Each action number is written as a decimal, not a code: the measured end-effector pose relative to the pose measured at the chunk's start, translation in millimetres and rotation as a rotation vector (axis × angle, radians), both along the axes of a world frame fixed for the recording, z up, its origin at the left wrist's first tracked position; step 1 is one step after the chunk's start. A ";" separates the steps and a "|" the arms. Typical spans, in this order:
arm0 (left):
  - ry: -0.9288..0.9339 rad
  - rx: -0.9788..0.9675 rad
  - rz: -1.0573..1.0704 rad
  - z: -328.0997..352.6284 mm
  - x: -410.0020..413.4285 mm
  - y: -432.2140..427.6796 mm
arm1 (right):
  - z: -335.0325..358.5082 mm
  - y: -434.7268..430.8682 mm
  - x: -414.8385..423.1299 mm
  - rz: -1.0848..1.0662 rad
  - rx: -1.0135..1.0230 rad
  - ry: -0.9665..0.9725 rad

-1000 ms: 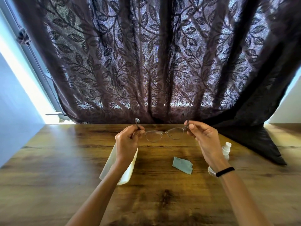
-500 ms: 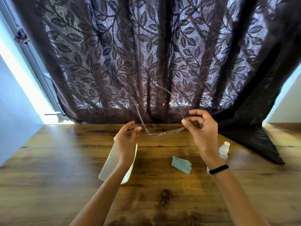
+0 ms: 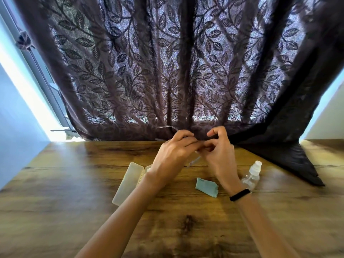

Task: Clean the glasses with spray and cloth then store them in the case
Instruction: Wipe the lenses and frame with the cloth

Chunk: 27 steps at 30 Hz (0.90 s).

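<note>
Both hands (image 3: 175,151) (image 3: 219,155) pinch the glasses (image 3: 193,162) together; case (image 3: 128,183) lies open, contents hidden.

arms: bare, no sleeves | right wrist: thin black band (image 3: 239,194) | hands: no rings visible

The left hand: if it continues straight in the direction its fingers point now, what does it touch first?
The left hand points right and slightly away, at the right hand, whose fingers already meet it around the glasses. So it would press into that hand first. Beyond lies the curtain, though depth is unclear.
</note>
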<state>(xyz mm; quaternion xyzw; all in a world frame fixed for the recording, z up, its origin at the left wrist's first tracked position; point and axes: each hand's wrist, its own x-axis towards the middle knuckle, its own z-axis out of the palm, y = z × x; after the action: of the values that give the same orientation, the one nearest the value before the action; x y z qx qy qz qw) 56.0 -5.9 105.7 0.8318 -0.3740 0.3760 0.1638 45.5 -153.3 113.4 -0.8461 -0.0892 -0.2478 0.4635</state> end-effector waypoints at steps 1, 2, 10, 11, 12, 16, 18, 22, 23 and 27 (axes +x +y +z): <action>0.035 0.029 -0.016 1.6 -0.1 1.5 | -0.3 0.4 -0.6 0.000 0.004 -0.001; 0.063 0.045 -0.028 2.7 0.0 3.1 | -0.7 0.9 -1.0 -0.002 0.016 -0.001; 0.088 0.091 0.020 2.7 -2.8 11.5 | -3.9 10.4 -3.3 0.030 0.056 0.017; 0.091 0.080 0.026 2.0 -2.1 13.4 | -3.4 11.0 -4.3 0.050 0.057 0.018; 0.102 0.061 0.035 1.3 -1.5 15.1 | -2.3 11.1 -5.4 0.072 0.057 0.020; 0.142 -0.020 0.096 -3.0 -0.6 24.0 | 3.2 2.3 -6.9 0.080 0.044 -0.022; 0.162 -0.043 0.128 -3.6 -0.5 28.1 | 3.9 -7.2 -5.8 0.041 0.081 -0.058; 0.166 -0.145 0.220 -1.2 1.3 35.1 | -3.3 -26.1 -6.7 -0.034 0.116 -0.054; 0.163 -0.169 0.234 0.0 2.4 37.1 | -8.1 -30.3 -6.8 -0.046 0.097 -0.035; 0.167 -0.267 0.254 3.5 7.3 44.3 | -39.2 -39.5 -4.8 -0.050 -0.153 0.165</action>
<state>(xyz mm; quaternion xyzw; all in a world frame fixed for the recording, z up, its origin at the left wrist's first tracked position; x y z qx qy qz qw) 63.3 38.4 109.3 0.8716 -0.1979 0.3695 0.2544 40.6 -192.7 74.1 -0.8985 -0.0485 -0.1813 0.3969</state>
